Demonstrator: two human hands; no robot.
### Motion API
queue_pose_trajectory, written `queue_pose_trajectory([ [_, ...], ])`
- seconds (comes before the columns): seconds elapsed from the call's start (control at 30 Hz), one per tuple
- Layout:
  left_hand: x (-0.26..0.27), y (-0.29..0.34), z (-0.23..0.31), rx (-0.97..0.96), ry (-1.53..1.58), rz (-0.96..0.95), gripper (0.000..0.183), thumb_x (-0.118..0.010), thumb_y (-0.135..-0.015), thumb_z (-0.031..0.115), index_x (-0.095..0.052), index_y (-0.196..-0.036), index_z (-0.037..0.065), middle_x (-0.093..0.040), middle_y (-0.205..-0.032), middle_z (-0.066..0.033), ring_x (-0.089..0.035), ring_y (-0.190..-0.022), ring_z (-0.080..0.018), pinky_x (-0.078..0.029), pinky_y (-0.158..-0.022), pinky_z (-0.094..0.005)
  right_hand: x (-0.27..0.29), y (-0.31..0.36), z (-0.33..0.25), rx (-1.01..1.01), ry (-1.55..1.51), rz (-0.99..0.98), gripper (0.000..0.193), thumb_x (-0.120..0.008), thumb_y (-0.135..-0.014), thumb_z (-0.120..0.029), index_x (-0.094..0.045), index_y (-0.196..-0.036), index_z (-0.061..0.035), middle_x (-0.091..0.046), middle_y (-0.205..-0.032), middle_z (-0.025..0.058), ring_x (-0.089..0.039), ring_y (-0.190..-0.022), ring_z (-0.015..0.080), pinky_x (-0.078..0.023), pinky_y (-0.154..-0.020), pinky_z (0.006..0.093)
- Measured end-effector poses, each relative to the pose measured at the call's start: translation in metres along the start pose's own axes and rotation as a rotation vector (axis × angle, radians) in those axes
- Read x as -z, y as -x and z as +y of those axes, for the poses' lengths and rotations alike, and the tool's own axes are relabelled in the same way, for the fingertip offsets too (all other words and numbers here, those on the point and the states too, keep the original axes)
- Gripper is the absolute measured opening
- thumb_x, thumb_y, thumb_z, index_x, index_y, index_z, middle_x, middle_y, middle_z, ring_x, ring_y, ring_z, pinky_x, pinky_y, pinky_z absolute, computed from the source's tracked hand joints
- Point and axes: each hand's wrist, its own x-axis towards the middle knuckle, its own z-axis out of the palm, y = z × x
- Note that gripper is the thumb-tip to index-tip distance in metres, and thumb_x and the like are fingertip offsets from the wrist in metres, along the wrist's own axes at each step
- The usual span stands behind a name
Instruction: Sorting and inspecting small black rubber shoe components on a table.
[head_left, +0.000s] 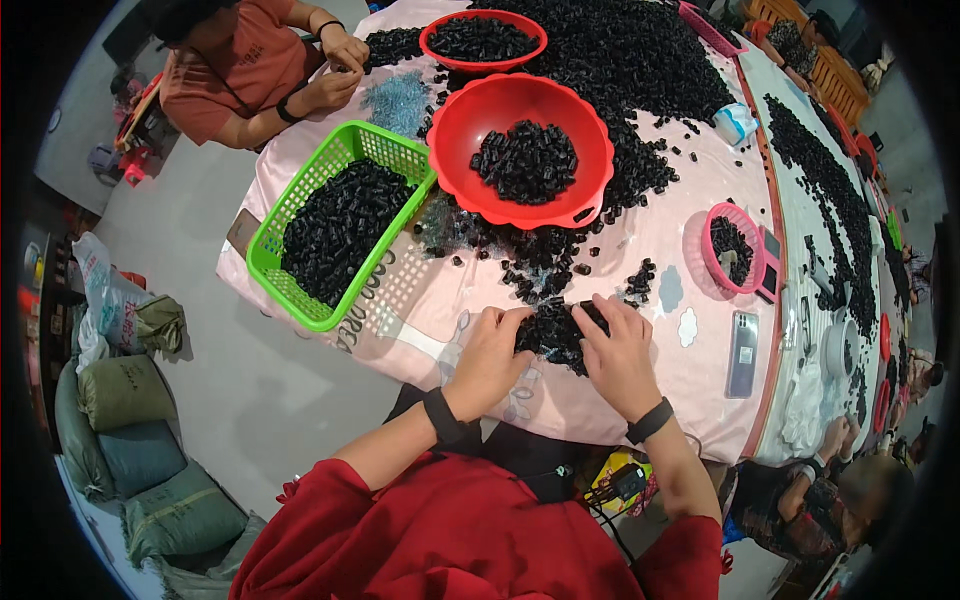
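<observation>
A small heap of short black cylindrical pieces (555,337) lies near the table's front edge, between my two hands. My left hand (488,362) rests against the heap's left side, thumb and fingers curved and apart. On the other side, my right hand (620,358) is spread with its fingertips over the black pieces. Neither hand visibly holds a single piece, though some fingertips are hidden among them. Just beyond, a red scalloped bowl (450,155) contains more of the pieces. To the left stands a green basket (262,262) with many of the same pieces in it.
A pink cloth (420,345) covers the table. Farther back are a big black pile (640,60) and another red bowl (432,52). At right are a pink basket (750,285) and a phone (742,355). A co-worker (240,70) sits far left; stuffed sacks (185,510) stand at left.
</observation>
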Motion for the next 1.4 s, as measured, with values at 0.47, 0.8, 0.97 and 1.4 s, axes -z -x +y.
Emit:
queue_pose_trajectory([
  [0.47, 0.003, 0.013, -0.004, -0.051, 0.002, 0.011, 0.057, -0.072, -0.081, 0.002, -0.055, -0.136, 0.006, -0.051, -0.118, -0.0135, -0.057, -0.103, -0.0289, -0.049, -0.09, -0.0359, -0.004, 0.024, 0.009, -0.105, -0.269, 0.133, 0.045, -0.055, -0.087, 0.011, -0.067, -0.126, -0.0076, -0.059, -0.134, 0.0169, -0.056, -0.123, 0.0336, -0.044, -0.104, 0.0411],
  [0.8, 0.001, 0.02, -0.008, 0.064, 0.2, 0.036, 0.059, -0.066, -0.083, -0.006, -0.051, -0.138, 0.005, -0.045, -0.127, -0.0155, -0.06, -0.101, -0.026, -0.053, -0.086, -0.0338, -0.013, 0.058, -0.006, -0.384, -0.558, 0.191, 0.017, -0.068, -0.086, 0.004, -0.066, -0.103, -0.0004, -0.062, -0.09, 0.0126, -0.062, -0.076, 0.0261, -0.05, -0.067, 0.0353],
  [0.97, 0.0, 0.026, -0.013, 0.058, 0.226, 0.087, 0.058, -0.068, -0.084, -0.005, -0.052, -0.138, 0.008, -0.044, -0.129, -0.0125, -0.06, -0.101, -0.0225, -0.054, -0.083, -0.0307, -0.015, 0.063, -0.021, -0.261, -0.37, 0.105, 0.024, -0.075, -0.08, -0.002, -0.061, -0.099, -0.0009, -0.061, -0.088, 0.0154, -0.062, -0.077, 0.0326, -0.05, -0.067, 0.0405],
  [1.4, -0.01, 0.042, 0.008, 0.371, 0.742, -0.356, 0.03, -0.061, -0.101, 0.016, -0.06, -0.128, 0.002, -0.065, -0.107, -0.0026, -0.064, -0.09, -0.0105, -0.057, -0.079, -0.0268, -0.022, 0.068, -0.046, -0.231, -0.416, 0.069, 0.024, -0.07, -0.079, 0.001, -0.061, -0.101, -0.0029, -0.061, -0.09, 0.0141, -0.061, -0.079, 0.0342, -0.05, -0.07, 0.0433],
])
